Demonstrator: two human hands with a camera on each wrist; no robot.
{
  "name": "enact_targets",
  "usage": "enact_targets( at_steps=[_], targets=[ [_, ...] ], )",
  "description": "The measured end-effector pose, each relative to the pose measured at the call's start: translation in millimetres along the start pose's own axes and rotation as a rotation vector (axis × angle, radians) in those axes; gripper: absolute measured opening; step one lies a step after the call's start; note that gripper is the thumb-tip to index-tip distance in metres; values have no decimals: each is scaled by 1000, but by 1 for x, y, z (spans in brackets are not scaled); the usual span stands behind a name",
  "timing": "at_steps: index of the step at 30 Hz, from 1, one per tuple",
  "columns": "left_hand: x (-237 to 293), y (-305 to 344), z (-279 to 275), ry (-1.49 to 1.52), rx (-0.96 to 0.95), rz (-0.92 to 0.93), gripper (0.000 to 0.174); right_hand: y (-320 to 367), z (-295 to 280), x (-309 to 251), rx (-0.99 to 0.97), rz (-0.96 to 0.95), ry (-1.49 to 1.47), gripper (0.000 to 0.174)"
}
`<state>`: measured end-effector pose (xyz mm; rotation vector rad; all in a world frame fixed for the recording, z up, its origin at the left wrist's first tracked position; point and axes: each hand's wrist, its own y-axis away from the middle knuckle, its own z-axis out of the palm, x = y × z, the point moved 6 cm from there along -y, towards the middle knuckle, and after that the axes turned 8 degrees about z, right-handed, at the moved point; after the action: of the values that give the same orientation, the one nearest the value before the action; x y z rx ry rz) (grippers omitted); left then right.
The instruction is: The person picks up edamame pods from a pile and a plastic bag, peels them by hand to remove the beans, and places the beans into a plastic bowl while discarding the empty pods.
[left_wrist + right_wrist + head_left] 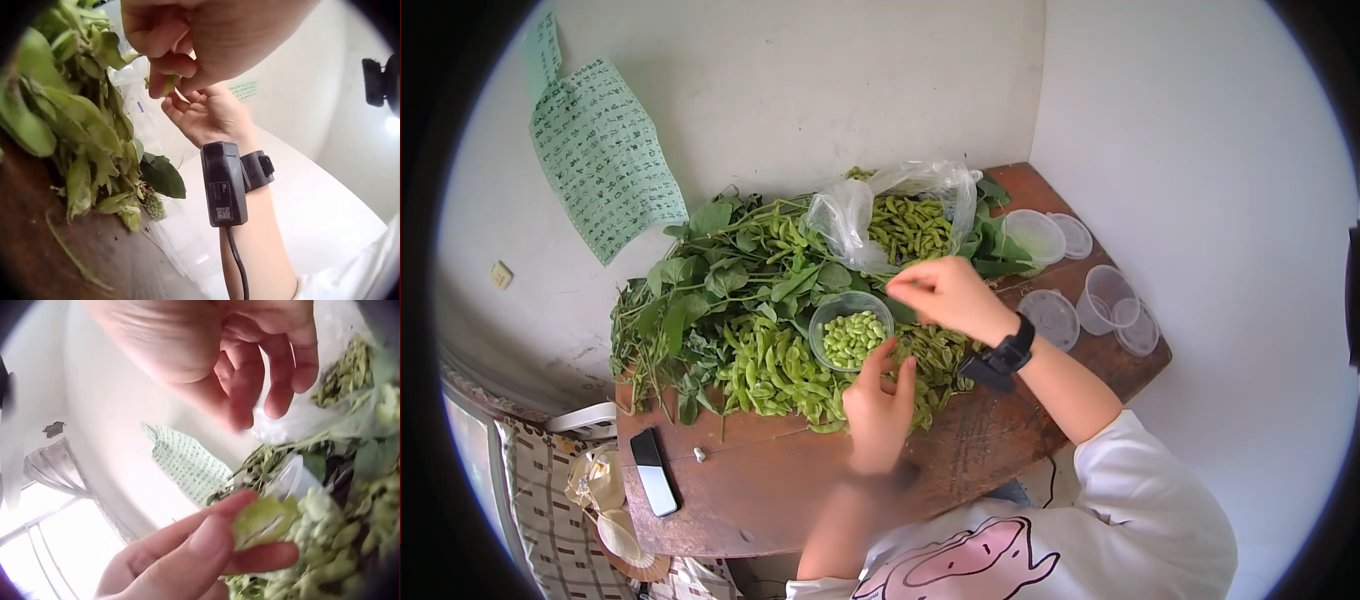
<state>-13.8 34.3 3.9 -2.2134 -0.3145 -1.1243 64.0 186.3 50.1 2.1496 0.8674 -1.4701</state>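
Observation:
Over the front edge of the pod pile, my left hand (880,412) pinches a split green bean pod (270,519) between thumb and fingers. In the right wrist view the pod's pale inside shows. My right hand (950,297) hovers to the right of a clear plastic bowl (814,338), its fingers loosely bent with nothing visible between them. Shelled green beans (855,342) lie in that bowl. Plump green pods (772,375) are heaped to the left and front of it; flatter pods (945,360) lie to its right.
Leafy bean stalks (710,255) cover the table's back left. A clear plastic bag (843,222) of pods stands behind the bowl. Plastic tubs (1110,298) and lids (1050,320) sit at the right. A phone (654,472) lies front left on the wooden table (780,500).

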Motion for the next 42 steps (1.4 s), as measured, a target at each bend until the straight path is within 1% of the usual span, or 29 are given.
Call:
enact_targets(
  at_steps=[2, 4, 5, 6, 8, 9, 10, 12, 13, 14, 16, 17, 18, 20, 21, 22, 24, 25, 27, 28, 30, 31, 32, 34, 35, 36, 38, 40, 42],
  targets=[
    [1, 2, 3, 56, -23, -31, 38, -4, -30, 2, 188, -79, 178, 30],
    [-1, 4, 6, 112, -45, -65, 41, -9, -59, 3, 297, -61, 257, 40],
    [1, 4, 7, 153, -46, -32, 43, -15, -71, 10, 343, -77, 217, 46],
    [3, 4, 8, 193, -47, 1, 45, -19, -83, 8, 360, -26, 246, 48],
    [5, 4, 7, 237, -52, -37, 44, -27, -97, -2, 414, -97, 273, 50],
    [4, 4, 7, 279, -56, -74, 43, -29, -101, -10, 371, 5, 287, 42],
    [4, 4, 8, 278, -58, -72, 43, -39, -105, -5, 374, 5, 285, 42],
    [3, 4, 7, 294, -54, -60, 39, -62, -107, -5, 381, -190, 536, 29],
    [2, 4, 7, 291, -58, -58, 39, -73, -107, -3, 301, -103, 551, 18],
    [2, 3, 8, 284, -76, -57, 37, -82, -108, -2, 305, -103, 547, 18],
    [2, 3, 8, 273, -95, -52, 35, -104, -101, 12, 251, -119, 732, 15],
    [3, 3, 9, 308, -91, -57, 34, -113, -99, 20, 253, -107, 782, 11],
    [3, 3, 9, 342, -85, -63, 33, -122, -97, 23, 255, -108, 780, 11],
    [4, 3, 8, 362, -76, -47, 32, -143, -86, 40, 169, -12, 1138, 9],
    [5, 3, 7, 384, -68, -34, 31, -158, -87, 59, 215, -17, 1147, 8],
    [6, 3, 7, 380, -68, -35, 31, -159, -84, 59, 214, -18, 1144, 8],
    [7, 2, 5, 401, -50, -39, 31, -163, -78, 57, 245, 17, 994, 8],
    [7, 2, 5, 397, -48, -37, 31, -165, -75, 54, 246, 13, 991, 8],
    [6, 2, 6, 392, -50, -24, 31, -170, -58, 50, 50, -66, 847, 10],
    [5, 3, 7, 390, -49, -23, 31, -173, -53, 50, 50, -68, 846, 10],
    [4, 3, 8, 393, -57, -18, 31, -177, -39, 54, 55, -49, 1021, 14],
    [4, 3, 7, 388, -54, -14, 31, -176, -40, 56, 208, 38, 1050, 16],
    [4, 3, 8, 389, -57, -21, 31, -177, -37, 56, 209, 32, 1048, 16],
    [3, 3, 6, 388, -53, -24, 31, -176, -33, 55, 200, 125, 1076, 17],
    [2, 3, 6, 389, -60, -28, 30, -170, -33, 51, 318, 120, 1020, 15],
    [2, 3, 7, 392, -69, -32, 30, -173, -30, 54, 320, 115, 1024, 15],
    [3, 3, 8, 399, -69, -28, 30, -180, -21, 60, 346, 58, 1161, 15],
    [3, 4, 8, 400, -71, -27, 30, -173, -24, 52, 337, 69, 1137, 15],
    [2, 4, 8, 397, -74, -28, 30, -168, -32, 54, 304, 133, 1037, 17]
  ],
)
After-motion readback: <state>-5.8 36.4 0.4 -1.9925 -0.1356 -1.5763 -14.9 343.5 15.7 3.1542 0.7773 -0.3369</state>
